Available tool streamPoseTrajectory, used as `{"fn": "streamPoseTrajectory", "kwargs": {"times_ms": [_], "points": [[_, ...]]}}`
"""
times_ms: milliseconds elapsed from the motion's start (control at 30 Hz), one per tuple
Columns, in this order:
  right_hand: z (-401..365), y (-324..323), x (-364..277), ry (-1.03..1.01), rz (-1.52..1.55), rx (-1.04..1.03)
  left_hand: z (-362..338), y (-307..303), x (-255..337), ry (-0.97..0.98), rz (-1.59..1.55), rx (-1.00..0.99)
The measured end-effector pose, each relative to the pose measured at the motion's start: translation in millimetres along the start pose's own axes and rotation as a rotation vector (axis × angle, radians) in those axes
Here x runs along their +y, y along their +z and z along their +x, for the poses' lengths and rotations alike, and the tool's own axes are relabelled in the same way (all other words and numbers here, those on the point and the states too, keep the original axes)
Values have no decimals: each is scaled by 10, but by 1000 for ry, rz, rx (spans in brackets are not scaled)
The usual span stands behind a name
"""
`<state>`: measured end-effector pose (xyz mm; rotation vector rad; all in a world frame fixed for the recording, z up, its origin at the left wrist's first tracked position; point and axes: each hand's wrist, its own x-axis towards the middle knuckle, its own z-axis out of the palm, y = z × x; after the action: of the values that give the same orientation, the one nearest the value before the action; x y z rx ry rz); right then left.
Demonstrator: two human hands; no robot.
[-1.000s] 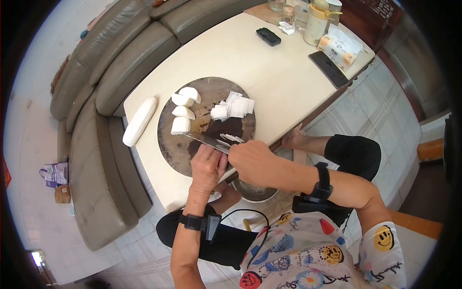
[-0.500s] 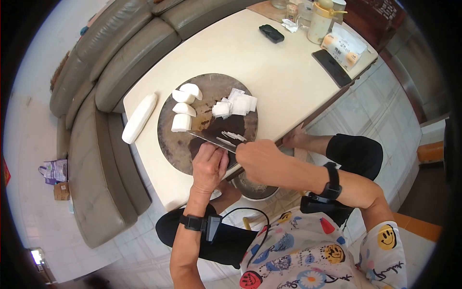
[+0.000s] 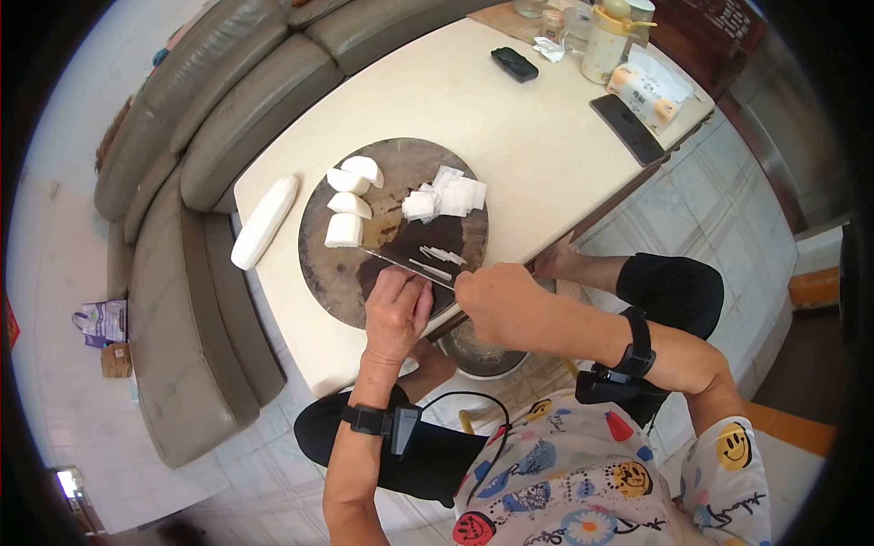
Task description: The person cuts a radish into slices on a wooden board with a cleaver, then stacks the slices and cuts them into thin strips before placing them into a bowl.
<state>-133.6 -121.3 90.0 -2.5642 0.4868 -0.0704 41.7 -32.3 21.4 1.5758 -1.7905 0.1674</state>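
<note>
My right hand is closed round the handle of a kitchen knife, its blade reaching left over the round wooden chopping board. Beside the blade, my left hand rests with curled fingers on the board's near edge; whatever lies under the fingertips is hidden. Just beyond the knife are thin white strips. A stack of flat white radish slices lies at the board's far right. Several thick white radish chunks stand along its left side. A whole peeled white radish lies on the table left of the board.
The cream table carries a black phone, a tissue pack, a yellow-lidded jug and a small black object. A metal bowl sits below the table edge. A grey sofa curves round the left.
My right hand and the knife have shifted slightly to the right. My left hand stays almost in place, and the radish pieces look the same.
</note>
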Motion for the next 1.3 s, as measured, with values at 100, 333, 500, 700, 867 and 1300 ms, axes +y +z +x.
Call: {"fn": "streamPoseTrajectory", "kwargs": {"times_ms": [100,333,500,700,867,1300], "points": [[88,72,-25,-28,8,46,-14,-20,-7,-3,14,-28],[148,4,16,-24,27,95,9,21,21,-1,-18,54],[-24,-49,-34,-14,-22,1,-27,28,-3,-13,-4,49],[139,100,-28,-51,-15,79,-38,-7,1,-46,15,-23],[198,30,42,-54,22,98,-7,-1,23,-34,-10,39],[266,102,-23,-39,-16,106,-34,-16,28,-61,14,5]]}}
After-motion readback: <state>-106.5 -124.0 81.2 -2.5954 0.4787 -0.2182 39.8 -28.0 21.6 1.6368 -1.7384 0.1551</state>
